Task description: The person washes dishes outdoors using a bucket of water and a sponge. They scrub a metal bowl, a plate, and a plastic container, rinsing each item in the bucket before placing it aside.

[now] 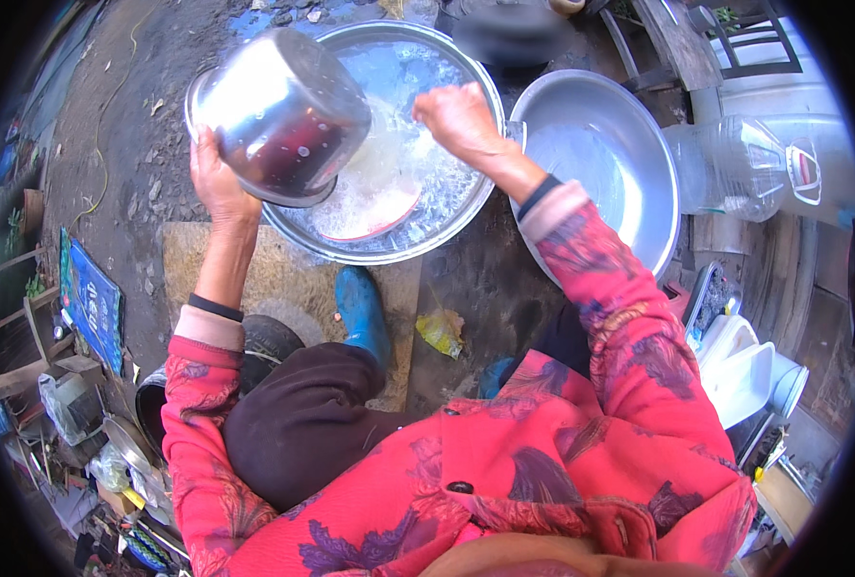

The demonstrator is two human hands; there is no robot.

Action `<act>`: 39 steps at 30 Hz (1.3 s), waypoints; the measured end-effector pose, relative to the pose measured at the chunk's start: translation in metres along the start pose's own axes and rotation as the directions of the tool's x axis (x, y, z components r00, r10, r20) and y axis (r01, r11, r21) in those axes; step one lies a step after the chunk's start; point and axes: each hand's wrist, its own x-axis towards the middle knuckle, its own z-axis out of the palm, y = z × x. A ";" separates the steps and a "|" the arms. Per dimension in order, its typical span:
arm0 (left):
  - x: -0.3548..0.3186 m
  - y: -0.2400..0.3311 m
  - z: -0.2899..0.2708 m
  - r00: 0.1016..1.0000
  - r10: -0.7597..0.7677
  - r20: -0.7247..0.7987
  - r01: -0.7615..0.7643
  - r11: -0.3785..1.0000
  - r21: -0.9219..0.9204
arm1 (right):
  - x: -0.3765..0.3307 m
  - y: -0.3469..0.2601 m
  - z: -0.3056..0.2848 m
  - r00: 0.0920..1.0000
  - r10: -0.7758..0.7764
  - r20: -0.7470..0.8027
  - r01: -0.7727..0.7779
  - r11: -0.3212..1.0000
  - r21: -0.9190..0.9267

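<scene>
My left hand (pixel 222 185) grips a shiny metal pot (pixel 297 115) by its rim and holds it tilted, its rounded outside toward me, above the left part of a wide metal basin (pixel 394 256). Foamy water fills that basin, and a pale dish with a red rim (pixel 377 213) lies partly under the suds. Over the basin's right side, my right hand (pixel 458 120) is closed, fingers curled in. Whatever it may hold cannot be made out. It is apart from the pot.
A second silver basin (pixel 629 183) stands at right, beside a large clear plastic jug (pixel 735 168). White plastic containers (pixel 740 380) are stacked nearer me. A blue boot (pixel 358 313) is on a flat board (pixel 211 269). A black bucket (pixel 272 338) stands by my left leg.
</scene>
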 end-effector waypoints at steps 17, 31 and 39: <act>-0.002 0.015 0.010 0.998 0.062 0.010 -0.063 0.997 0.041 | -0.040 0.016 0.036 0.886 0.021 0.462 0.163 0.921 -0.354; -0.023 -0.011 0.049 0.983 -0.078 0.165 0.055 0.989 0.134 | 0.013 -0.085 -0.122 0.829 -0.227 -0.511 0.433 0.839 0.329; -0.043 -0.019 0.043 0.919 0.104 0.381 -0.239 0.914 0.328 | 0.086 -0.106 -0.020 0.918 -0.188 -0.350 0.250 0.958 0.140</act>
